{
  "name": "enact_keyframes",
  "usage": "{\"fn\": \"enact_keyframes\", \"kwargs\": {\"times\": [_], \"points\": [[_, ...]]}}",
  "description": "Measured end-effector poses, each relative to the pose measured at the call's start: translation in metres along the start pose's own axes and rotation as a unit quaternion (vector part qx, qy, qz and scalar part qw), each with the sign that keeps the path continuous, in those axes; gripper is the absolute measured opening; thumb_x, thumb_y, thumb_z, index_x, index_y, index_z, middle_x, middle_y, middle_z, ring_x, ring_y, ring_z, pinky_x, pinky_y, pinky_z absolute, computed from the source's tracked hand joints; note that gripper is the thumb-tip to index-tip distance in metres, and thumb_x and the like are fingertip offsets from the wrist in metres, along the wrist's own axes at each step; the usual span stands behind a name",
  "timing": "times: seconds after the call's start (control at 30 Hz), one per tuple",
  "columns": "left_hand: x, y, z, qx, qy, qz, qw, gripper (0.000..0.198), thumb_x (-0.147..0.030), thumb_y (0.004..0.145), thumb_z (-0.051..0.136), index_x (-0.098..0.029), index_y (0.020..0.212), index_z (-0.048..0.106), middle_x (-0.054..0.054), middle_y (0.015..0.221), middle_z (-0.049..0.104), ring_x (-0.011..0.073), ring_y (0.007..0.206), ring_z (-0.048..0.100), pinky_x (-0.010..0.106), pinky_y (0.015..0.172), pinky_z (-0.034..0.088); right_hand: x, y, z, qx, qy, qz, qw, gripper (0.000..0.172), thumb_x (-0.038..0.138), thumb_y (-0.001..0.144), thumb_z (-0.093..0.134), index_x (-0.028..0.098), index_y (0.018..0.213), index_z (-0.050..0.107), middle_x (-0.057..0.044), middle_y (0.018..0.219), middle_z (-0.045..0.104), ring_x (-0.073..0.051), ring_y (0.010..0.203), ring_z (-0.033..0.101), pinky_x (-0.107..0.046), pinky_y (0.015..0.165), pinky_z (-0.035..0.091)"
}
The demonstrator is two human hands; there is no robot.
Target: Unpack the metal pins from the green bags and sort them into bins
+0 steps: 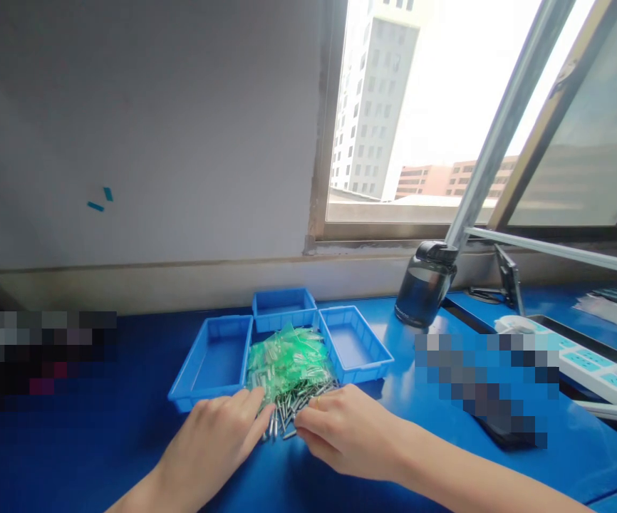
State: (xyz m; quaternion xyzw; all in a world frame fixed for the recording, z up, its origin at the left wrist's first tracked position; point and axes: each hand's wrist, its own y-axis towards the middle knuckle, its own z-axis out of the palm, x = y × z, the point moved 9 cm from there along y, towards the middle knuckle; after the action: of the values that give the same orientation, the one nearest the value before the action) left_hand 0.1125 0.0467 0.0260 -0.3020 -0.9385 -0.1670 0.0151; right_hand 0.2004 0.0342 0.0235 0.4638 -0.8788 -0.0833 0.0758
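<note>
A pile of small silvery metal pins (287, 407) lies on the blue tabletop, spilling out in front of green translucent plastic bags (290, 356). My left hand (220, 427) rests at the pile's front left, fingers stretched forward and thumb apart, touching the edge of the pins. At the front right, my right hand (345, 429) has its fingers curled together against the pins. Its fingertips are partly hidden, so whatever is between them cannot be made out. Three blue plastic bins surround the heap: a left bin (180, 388), a back bin (281, 299) and a right bin (365, 372).
A dark bottle (427, 285) stands behind and right of the bins. Further right are a white power strip (586, 360), a phone on a stand (509, 278) and a blurred-out dark item. A slanted metal pole (506, 121) rises before the window. Another pixelated area lies far left.
</note>
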Motion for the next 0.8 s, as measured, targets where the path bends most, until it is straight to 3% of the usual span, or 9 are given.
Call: {"fn": "enact_keyframes", "kwargs": {"times": [0.13,0.27,0.33,0.43,0.53,0.63,0.8], "points": [[0.003,-0.007,-0.016,-0.107,-0.029,0.042,0.993,0.025,-0.016,0.089,0.036,-0.017,0.081,0.059,-0.001,0.061,0.062,0.0117,0.052,0.062,0.018,0.047,0.039,-0.001,0.0,0.002,0.003,0.018,0.005,1.0,0.015,0.02,0.086,0.042,0.017,0.075,0.053,0.0,0.067,0.061,-0.008,0.055,0.051,-0.021,0.05,0.029],[0.011,-0.012,-0.036,-0.179,-0.061,0.034,0.981,0.019,-0.019,0.088,0.041,-0.018,0.076,0.056,-0.005,0.054,0.055,0.0076,0.046,0.056,0.017,0.048,0.036,-0.006,-0.002,-0.003,-0.012,0.055,0.039,0.998,0.013,0.019,0.086,0.042,0.017,0.08,0.053,-0.001,0.069,0.061,-0.009,0.056,0.053,-0.021,0.051,0.029],[0.014,-0.014,-0.046,-0.212,-0.089,0.013,0.973,0.019,-0.019,0.086,0.042,-0.019,0.072,0.054,-0.007,0.052,0.053,0.0058,0.042,0.052,0.016,0.048,0.037,-0.013,-0.003,-0.007,-0.027,0.122,0.084,0.989,0.011,0.022,0.086,0.044,0.018,0.093,0.051,0.0,0.068,0.062,-0.009,0.057,0.054,-0.02,0.051,0.031],[0.014,-0.017,-0.052,-0.234,-0.17,-0.018,0.957,0.017,-0.017,0.082,0.044,-0.019,0.068,0.053,-0.007,0.052,0.053,0.0044,0.042,0.051,0.013,0.049,0.04,-0.025,-0.005,-0.01,-0.053,0.254,0.158,0.953,0.029,0.03,0.085,0.048,0.017,0.109,0.039,0.003,0.065,0.059,-0.01,0.054,0.053,-0.018,0.05,0.034],[0.008,-0.015,-0.039,-0.181,-0.28,-0.031,0.942,0.015,-0.018,0.081,0.044,-0.019,0.068,0.052,-0.007,0.053,0.054,0.0044,0.044,0.052,0.011,0.049,0.041,-0.027,-0.005,-0.009,-0.047,0.329,0.177,0.927,0.031,0.034,0.084,0.049,0.017,0.108,0.04,0.005,0.062,0.055,-0.009,0.051,0.052,-0.018,0.049,0.036],[0.003,-0.011,-0.018,-0.087,-0.373,-0.049,0.922,0.017,-0.023,0.083,0.041,-0.019,0.07,0.052,-0.005,0.054,0.054,0.0065,0.048,0.053,0.012,0.047,0.042,-0.021,-0.004,-0.007,-0.018,0.342,0.147,0.928,0.019,0.033,0.086,0.046,0.017,0.095,0.05,0.005,0.057,0.053,-0.007,0.048,0.05,-0.016,0.048,0.036],[0.005,-0.005,0.0,0.019,-0.448,-0.099,0.889,0.019,-0.032,0.084,0.042,-0.018,0.075,0.051,-0.004,0.06,0.051,0.0091,0.056,0.051,0.017,0.054,0.043,-0.023,-0.005,0.001,-0.015,0.355,0.141,0.924,0.021,0.033,0.087,0.045,0.016,0.076,0.052,0.004,0.054,0.052,-0.006,0.047,0.049,-0.015,0.047,0.037]]}}
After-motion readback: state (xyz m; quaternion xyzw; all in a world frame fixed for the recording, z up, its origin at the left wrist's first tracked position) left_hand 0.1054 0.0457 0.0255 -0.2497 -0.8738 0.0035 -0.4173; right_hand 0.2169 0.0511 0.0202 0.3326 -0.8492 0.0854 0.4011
